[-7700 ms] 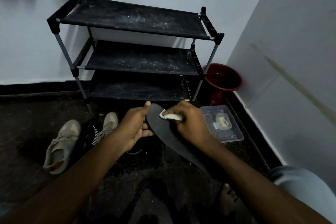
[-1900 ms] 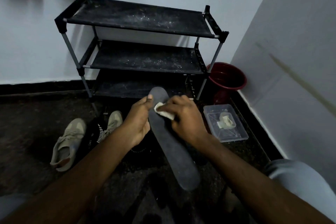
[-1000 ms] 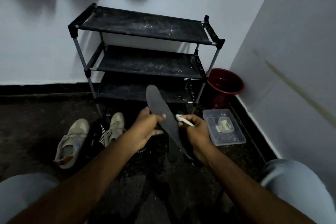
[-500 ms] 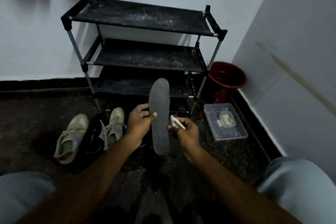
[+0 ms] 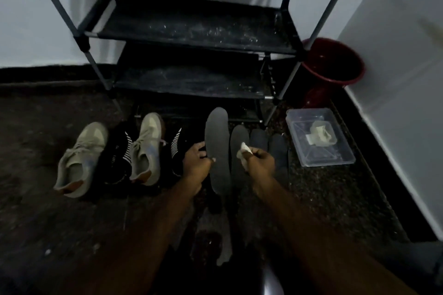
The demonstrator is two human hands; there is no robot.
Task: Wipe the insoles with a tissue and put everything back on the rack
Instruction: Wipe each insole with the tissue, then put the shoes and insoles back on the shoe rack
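My left hand [image 5: 197, 164] grips a dark grey insole [image 5: 217, 148] by its left edge, low over the floor, toe pointing at the rack. My right hand [image 5: 260, 163] pinches a crumpled white tissue [image 5: 244, 153] just to the insole's right. Three more dark insoles lie side by side on the floor: one [image 5: 238, 141] partly behind the tissue, another [image 5: 259, 140] and a third [image 5: 278, 151] further right. The black shoe rack [image 5: 191, 31] stands against the wall, its shelves dusty and bare.
Two beige sneakers [image 5: 81, 158] [image 5: 147, 148] and two black shoes with white stripes [image 5: 117, 153] [image 5: 177, 151] stand on the dark floor left of my hands. A clear plastic box [image 5: 318, 136] holding used tissues lies right; behind it a red bucket [image 5: 333, 64] beside the white wall.
I have leaned in closer to the floor. My left hand brought the insole down from upright in front of the rack to low beside the other insoles. The tissue stays in my right hand.
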